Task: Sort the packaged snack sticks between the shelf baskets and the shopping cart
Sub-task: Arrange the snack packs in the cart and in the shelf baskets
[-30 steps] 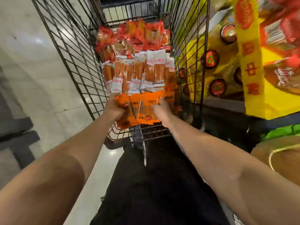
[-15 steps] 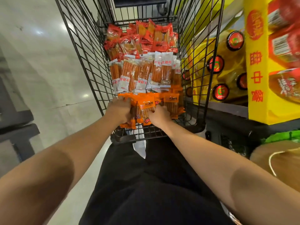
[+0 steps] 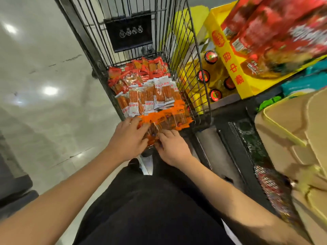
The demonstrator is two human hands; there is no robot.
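Left hand (image 3: 127, 138) and right hand (image 3: 172, 147) both gripping orange snack packs (image 3: 164, 121) at near end of black wire cart (image 3: 99, 55) — white-label packs (image 3: 148, 98) and red packs (image 3: 141, 71) behind, same cart.

Orange snack packets (image 3: 169, 119), black wire cart (image 3: 178, 50)

Pale glossy floor (image 3: 44, 71), red-capped yellow bottles (image 3: 210, 57), yellow display box (image 3: 231, 68), perhaps cardboard cartons (image 3: 290, 124)

Snack sticks (image 3: 150, 96) lie in the cart (image 3: 185, 68) at twelve o'clock; shelf boxes (image 3: 235, 73) stand at two o'clock, beside the cart
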